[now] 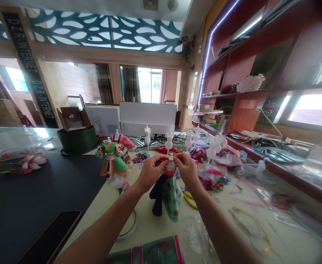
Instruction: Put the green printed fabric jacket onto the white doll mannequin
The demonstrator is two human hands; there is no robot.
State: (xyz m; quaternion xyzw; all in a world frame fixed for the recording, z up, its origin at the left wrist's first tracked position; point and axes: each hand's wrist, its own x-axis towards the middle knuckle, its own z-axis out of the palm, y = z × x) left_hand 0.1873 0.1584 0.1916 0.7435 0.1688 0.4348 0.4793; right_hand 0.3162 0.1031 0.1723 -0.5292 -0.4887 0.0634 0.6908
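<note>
One small white dress form is pinched at its neck between the left hand and the right hand, above the middle of the worktop in the head view. Both hands are closed narrowly, their fingertips meeting at the top of the form. A green floral skirt hangs below them, with a dark piece of cloth at its left side.

Yellow-handled pliers lie just right of the skirt, and a heap of fabric scraps sits beyond the right hand. Bare white dress forms stand in a row behind the hands. A dressed form in green and orange stands further left, near the worktop's left edge.

Along the near edge lies a strip of patterned green cloth, with a roll of clear tape to its left. Clear plastic and gold wire lie toward the right corner. Past the left edge, a black tabletop carries a pink artificial flower and a dark phone. A round green box stands at the far left corner.
</note>
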